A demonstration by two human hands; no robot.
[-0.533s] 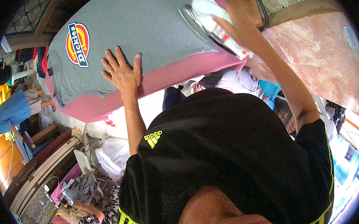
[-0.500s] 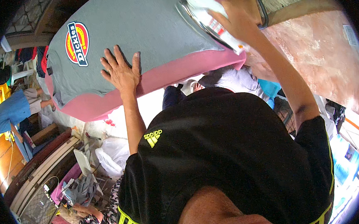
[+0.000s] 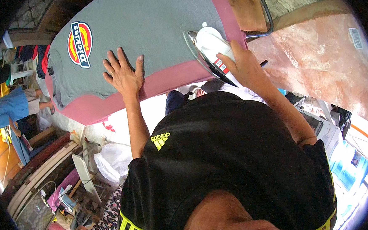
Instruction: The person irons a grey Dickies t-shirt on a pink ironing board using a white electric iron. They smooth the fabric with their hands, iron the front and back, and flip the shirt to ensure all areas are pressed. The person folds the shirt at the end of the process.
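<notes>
A grey T-shirt with a colourful printed emblem lies spread over a pink-covered ironing board. My left hand rests flat on the shirt near its close edge, fingers spread. In my right hand is a white clothes iron, gripped by its handle. The iron stands over the right end of the shirt, at the board's near right edge, and its rear end reaches past that edge. How much of its soleplate touches the cloth I cannot tell.
A pinkish marbled surface lies to the right, beside a brown panel. At far left, a person in a blue shirt bends over. White plastic bags and stacked boards sit at lower left. A blue water container stands at right.
My right hand has drawn the iron closer to me, from the far right part of the shirt to the board's near edge. My left hand has stayed in place.
</notes>
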